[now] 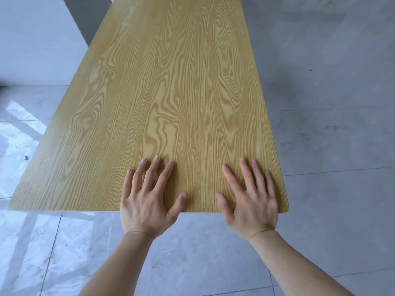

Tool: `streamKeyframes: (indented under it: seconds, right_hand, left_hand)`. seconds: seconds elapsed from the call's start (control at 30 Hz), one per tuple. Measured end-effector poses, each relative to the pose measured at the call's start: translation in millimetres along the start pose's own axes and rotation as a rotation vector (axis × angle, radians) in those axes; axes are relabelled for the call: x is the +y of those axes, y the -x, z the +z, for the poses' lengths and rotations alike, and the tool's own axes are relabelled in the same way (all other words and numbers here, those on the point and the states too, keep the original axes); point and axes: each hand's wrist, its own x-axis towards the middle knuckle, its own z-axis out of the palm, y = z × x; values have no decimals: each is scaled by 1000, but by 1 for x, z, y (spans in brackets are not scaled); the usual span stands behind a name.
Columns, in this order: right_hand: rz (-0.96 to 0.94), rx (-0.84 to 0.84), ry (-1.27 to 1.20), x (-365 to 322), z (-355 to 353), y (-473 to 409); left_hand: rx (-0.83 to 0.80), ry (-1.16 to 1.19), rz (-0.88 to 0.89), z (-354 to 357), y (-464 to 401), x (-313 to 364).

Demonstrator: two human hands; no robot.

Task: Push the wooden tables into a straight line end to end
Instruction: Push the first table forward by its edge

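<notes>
A long wooden table [166, 92] with yellow grain stretches away from me, its near short edge running across the lower middle of the head view. My left hand [147, 197] lies flat on the top near that edge, fingers spread. My right hand [249, 199] lies flat beside it, close to the near right corner, fingers spread too. Both palms overhang the near edge. Neither hand holds anything. The table's far end runs out of the top of the frame, and no second table is in sight.
Grey tiled floor [331, 124] lies to the right of the table and in front of it. A white wall [38, 39] with a grey pillar [92, 16] stands at the left, close to the table's left side.
</notes>
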Motion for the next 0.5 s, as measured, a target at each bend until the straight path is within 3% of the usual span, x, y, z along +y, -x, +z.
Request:
streamKeyframes:
  seconds: [0.5]
  right_hand:
    - [-50,7,-29,45,37,-123]
  left_hand:
    - [42,-36,-54,33,-119,18]
